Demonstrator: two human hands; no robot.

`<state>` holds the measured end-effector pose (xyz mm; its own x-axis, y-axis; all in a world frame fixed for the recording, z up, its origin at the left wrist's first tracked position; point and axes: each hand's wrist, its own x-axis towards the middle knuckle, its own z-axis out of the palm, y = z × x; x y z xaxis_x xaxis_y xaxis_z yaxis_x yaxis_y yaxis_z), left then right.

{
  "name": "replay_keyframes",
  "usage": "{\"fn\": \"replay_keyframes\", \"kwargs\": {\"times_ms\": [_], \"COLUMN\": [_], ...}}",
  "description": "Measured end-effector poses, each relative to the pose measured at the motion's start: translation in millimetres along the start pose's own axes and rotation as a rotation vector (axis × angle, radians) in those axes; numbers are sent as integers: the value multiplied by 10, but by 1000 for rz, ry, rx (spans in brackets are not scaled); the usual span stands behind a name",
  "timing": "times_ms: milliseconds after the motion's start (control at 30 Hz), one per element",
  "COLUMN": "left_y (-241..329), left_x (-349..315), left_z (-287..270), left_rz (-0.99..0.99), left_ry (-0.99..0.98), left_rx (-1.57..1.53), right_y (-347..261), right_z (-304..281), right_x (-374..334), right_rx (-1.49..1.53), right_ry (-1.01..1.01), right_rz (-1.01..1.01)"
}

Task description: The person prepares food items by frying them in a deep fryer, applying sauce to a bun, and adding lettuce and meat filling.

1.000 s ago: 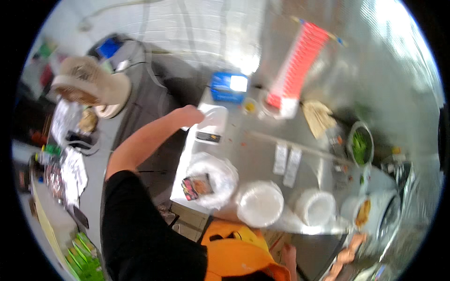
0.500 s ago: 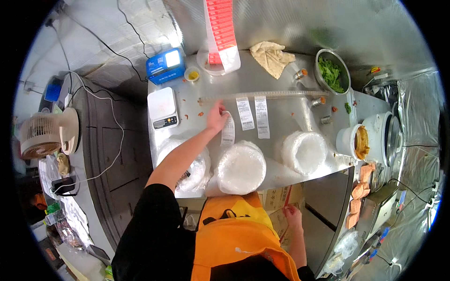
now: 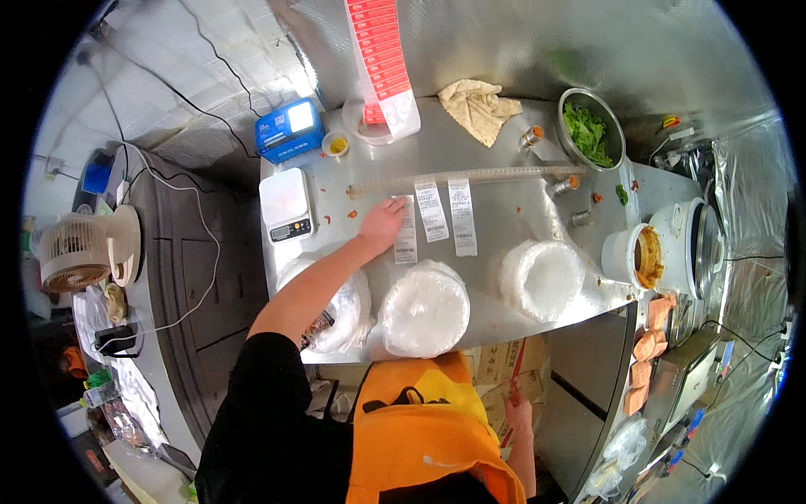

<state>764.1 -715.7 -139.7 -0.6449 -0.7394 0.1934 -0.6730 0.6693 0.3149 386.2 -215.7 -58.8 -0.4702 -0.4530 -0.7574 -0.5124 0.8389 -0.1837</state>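
My left hand (image 3: 384, 222) reaches over the metal counter, its fingers laid on the upper end of a white printed receipt (image 3: 405, 239). That receipt lies flat, left of a second receipt (image 3: 431, 212) and a third receipt (image 3: 463, 217). Below the counter's near edge, beside my orange apron (image 3: 428, 437), hangs my right hand (image 3: 519, 412). It is in front of a cardboard box (image 3: 504, 361); its fingers are too small and blurred to show whether they hold anything. Three plastic-wrapped round white stacks stand along the near edge: a left stack (image 3: 342, 315), a middle stack (image 3: 426, 309) and a right stack (image 3: 543, 280).
A white scale (image 3: 285, 202), a blue box (image 3: 290, 132), a small yellow-filled cup (image 3: 335, 144), a red label strip (image 3: 379, 50), a beige cloth (image 3: 477, 111) and a bowl of greens (image 3: 590, 130) line the back. A bucket with brown paste (image 3: 647, 256) stands right.
The receipt under my left hand was curled and partly lifted; now it is flat and straighter beside the others. My right hand has moved slightly down. The whole view has shifted a little.
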Motion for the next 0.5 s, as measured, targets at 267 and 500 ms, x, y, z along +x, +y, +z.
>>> {"fn": "replay_keyframes", "kwargs": {"times_ms": [267, 500], "left_y": [281, 314], "left_x": [44, 46], "left_z": [-87, -250], "left_rz": [-264, -291], "left_ry": [-103, -188], "left_rx": [40, 41], "right_y": [-164, -114], "right_z": [-202, -105], "right_x": [-31, -60], "right_rx": [82, 126], "right_ry": [112, 148], "right_rz": [-103, -157]}}
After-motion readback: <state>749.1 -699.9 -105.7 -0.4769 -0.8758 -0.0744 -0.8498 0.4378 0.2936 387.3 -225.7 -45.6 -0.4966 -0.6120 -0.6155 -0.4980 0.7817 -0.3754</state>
